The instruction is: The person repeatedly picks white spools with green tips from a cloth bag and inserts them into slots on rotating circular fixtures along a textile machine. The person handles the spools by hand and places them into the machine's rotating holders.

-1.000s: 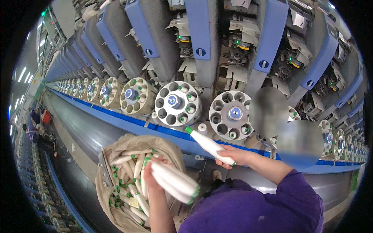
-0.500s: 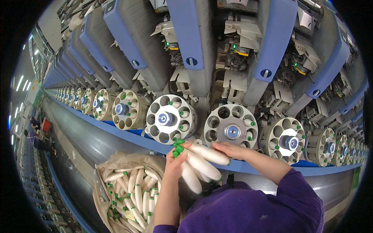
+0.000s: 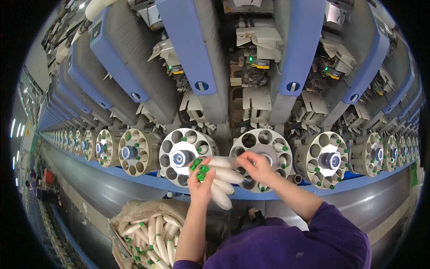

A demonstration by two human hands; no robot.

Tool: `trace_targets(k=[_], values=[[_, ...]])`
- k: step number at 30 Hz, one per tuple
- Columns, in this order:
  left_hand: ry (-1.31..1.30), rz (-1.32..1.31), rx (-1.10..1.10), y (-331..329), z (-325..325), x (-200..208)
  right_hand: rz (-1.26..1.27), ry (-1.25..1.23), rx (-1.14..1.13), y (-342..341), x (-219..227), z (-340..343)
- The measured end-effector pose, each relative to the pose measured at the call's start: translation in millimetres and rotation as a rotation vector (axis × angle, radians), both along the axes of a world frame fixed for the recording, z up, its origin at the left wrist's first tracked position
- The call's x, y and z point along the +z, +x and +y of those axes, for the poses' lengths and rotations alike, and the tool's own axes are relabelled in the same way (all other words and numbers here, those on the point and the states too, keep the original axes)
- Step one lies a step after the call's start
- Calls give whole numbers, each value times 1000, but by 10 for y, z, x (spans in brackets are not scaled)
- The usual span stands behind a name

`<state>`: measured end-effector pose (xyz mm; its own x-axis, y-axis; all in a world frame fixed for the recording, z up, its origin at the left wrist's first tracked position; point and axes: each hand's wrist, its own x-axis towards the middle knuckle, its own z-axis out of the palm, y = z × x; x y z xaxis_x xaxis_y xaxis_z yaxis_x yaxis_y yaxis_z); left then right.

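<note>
My left hand (image 3: 200, 181) is closed around the green-ended tubes of several white yarn bobbins (image 3: 220, 195), which fan out to the right. Thumb and fingers of my right hand (image 3: 256, 167) are pinched together at the far tip of the uppermost bobbin (image 3: 221, 162). Whether a thread is between those fingertips is too small to tell. Behind the hands stand two round magazines, the left magazine (image 3: 165, 160) with a white face and the right magazine (image 3: 248, 184) partly covered by my right hand. Both have some bobbins in their pockets and some bare pockets.
A cloth-lined container (image 3: 154, 207) full of white bobbins with green ends stands at lower left. A blue rail (image 3: 286, 193) runs below the row of magazines. Blue-grey machine panels (image 3: 197, 45) rise behind. Far left, a person (image 3: 33, 183) is near a red box.
My right hand has gone from outstretched fingers beside the bobbins to a pinch at the top one's tip. The bobbins stay in my left hand. The whole view has shifted slightly.
</note>
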<state>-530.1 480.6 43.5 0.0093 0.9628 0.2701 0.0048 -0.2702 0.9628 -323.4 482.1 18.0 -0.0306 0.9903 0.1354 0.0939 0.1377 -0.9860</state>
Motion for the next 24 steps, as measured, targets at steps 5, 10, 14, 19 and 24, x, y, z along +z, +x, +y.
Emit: trace_targets(k=[5, 10, 14, 19, 24], values=[[-37, -190, 19, 35, -1, -31, 159, 178, -12, -234, -118, -82], [-98, -304, 135, 167, -28, -128, 318, 44, -106, -457, -348, -54], [106, 204, 253, 300, 17, -234, 468, -125, -176, -446, -457, 24], [31, 183, 43, 349, 2, -298, 522, -51, -159, -296, -341, -53], [-324, -517, -180, 121, -107, -203, 956, -289, 30, 134, -92, -194]])
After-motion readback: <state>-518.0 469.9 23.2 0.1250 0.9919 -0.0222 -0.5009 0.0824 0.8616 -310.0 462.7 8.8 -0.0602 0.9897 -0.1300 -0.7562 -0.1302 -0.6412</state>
